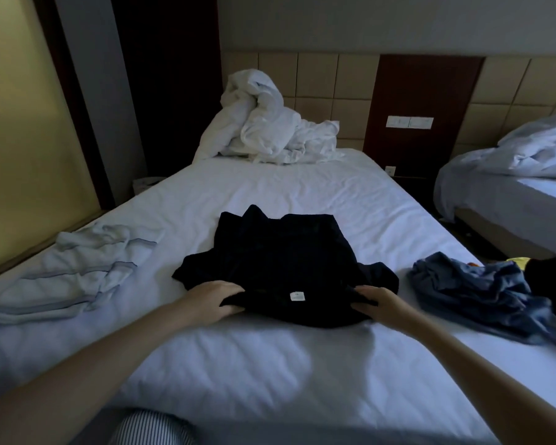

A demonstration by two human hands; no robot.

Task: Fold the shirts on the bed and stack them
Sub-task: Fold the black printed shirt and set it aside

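Left hand (213, 300), right hand (372, 305) — a grip on the dark shirt (283, 252)

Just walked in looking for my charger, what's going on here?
A person is folding laundry. The left hand and right hand grip the near edge of a dark shirt laid on the bed. A pale shirt lies crumpled to its left, a blue shirt to its right, both unfolded.

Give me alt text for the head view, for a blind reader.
A person's left hand and right hand grip the near edge of a dark shirt on a white bed. A pale shirt lies left of it, a blue shirt right.
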